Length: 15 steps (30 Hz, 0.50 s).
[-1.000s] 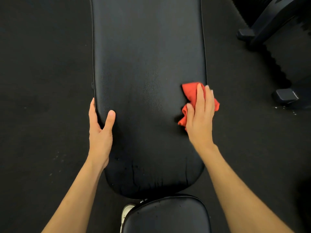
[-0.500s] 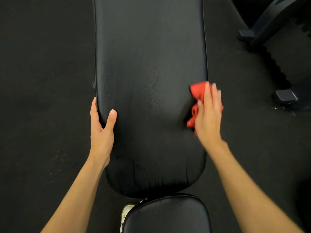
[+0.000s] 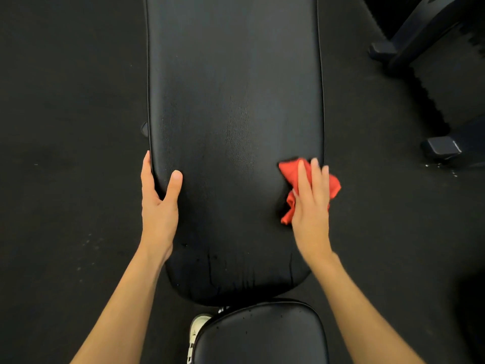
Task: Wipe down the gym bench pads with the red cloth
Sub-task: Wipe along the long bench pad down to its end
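Red cloth (image 3: 288, 174): bunched under the right hand (image 3: 311, 203) at the back pad's (image 3: 233, 101) 3 o'clock edge, one corner hanging past the piping.
Handling: it looks light, soft and limp, so it would bunch and slide rather than hold a shape. A flat palm over its middle likely suits it better than a pinch at a corner.
Right hand: its fingers (image 3: 316, 177) lie straight and spread, pressing the cloth down, not curled round it.
Left hand (image 3: 158, 206): it clasps the pad's 9 o'clock edge, thumb on top and fingers down the side, steadying it.
Back pad: smooth, sheened vinyl, probably slick, creased at its 6 o'clock end.
Seat pad (image 3: 262, 334): at 6 o'clock, cut off by the frame, with a shoe (image 3: 198, 327) just beside it.
Hidden: most of the cloth lies under the palm, and the left fingertips are below the edge.
Hard to make out: the right hand is blurred, the black equipment (image 3: 409, 35) at 2 o'clock merges with the floor (image 3: 65, 127), and no bench frame shows.
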{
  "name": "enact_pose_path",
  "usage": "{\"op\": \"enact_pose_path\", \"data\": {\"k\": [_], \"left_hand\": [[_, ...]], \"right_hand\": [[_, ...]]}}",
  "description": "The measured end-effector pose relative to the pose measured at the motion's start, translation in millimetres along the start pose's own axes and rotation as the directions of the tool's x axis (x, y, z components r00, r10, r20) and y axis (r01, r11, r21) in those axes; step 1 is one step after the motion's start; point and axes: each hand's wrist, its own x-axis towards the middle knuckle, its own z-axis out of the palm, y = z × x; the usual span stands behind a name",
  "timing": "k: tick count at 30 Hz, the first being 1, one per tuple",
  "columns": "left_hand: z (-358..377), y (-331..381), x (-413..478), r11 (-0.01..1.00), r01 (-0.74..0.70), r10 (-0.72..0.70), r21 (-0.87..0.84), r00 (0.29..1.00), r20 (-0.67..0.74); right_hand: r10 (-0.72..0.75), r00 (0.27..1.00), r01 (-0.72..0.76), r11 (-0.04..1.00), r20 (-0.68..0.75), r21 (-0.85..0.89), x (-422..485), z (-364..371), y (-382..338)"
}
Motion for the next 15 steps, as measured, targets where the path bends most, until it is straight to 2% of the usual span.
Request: {"op": "enact_pose_path", "data": {"k": [5,9,12,15], "left_hand": [[0,1,-4,1.0,0.005,-0.005,-0.01,1.0,-0.001],[-4,3,-4,1.0,0.024,-0.024,0.009,0.999,0.034],[-4,3,-4,0.999,0.031,-0.031,0.014,0.999,0.041],[-4,3,-4,0.999,0.034,-0.035,0.015,0.999,0.04]], "right_hand": [[0.169,0.983,-0.175,0.981,0.074,0.079,-91,-3,11],[0.338,0.941,-0.323,0.909,-0.009,0.262,-61,-26,9],[0.259,0.955,-0.217,0.941,-0.142,0.259,13,-44,-2],[0.153,0.98,-0.122,0.966,-0.127,0.226,77,-41,-13]]}}
